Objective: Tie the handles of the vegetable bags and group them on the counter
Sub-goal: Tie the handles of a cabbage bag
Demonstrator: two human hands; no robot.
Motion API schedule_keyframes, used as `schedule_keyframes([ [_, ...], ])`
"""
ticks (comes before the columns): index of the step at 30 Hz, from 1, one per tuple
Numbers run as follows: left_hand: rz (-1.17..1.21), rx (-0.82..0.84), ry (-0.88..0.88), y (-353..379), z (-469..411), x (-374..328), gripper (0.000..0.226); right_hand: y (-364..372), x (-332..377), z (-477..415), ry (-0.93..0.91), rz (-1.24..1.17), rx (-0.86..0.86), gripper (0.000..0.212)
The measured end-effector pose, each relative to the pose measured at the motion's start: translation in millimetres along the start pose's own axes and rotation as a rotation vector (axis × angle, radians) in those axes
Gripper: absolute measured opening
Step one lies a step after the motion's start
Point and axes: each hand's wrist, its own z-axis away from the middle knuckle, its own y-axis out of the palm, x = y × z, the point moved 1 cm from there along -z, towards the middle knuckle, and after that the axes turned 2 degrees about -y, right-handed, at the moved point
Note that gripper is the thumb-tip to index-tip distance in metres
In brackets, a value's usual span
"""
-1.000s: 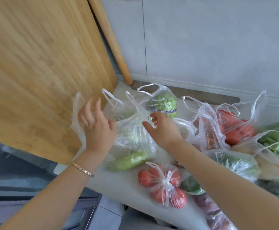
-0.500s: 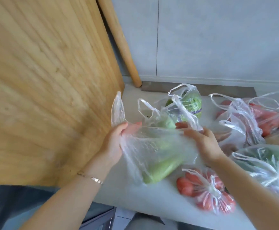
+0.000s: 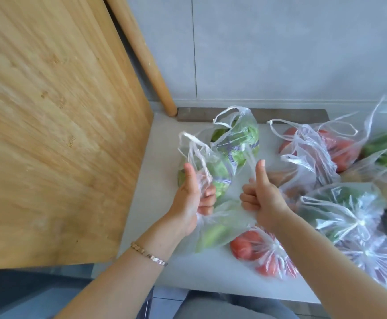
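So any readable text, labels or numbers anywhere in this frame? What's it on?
No legible text.
Purple band on the lettuce bag: looks like print, too blurred to read.
Small dark mark on the wooden board: too small to read.
Held bag: no print visible.
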Motion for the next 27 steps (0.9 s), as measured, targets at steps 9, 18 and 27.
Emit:
schedule_keyframes([
  [9, -0.31, -0.103, 0.096, 35.4, 8.5, 33.8, 0.023, -21.5, -17.2, 22.2, -0.132, 0.277, 0.052, 0.023],
  [18, -0.1, -0.264, -0.207, 46.8, -7.5, 47.1, 0.02, -37.9, -24.3, 36.8, -0.382, 0.385, 0.234, 0.032],
  [27, -0.375, -0.262, -0.09, 55.7, -16.0, 43.8, 0.023, -33.8, -25.3, 26.0, -0.284, 0.126, -0.045, 0.02],
])
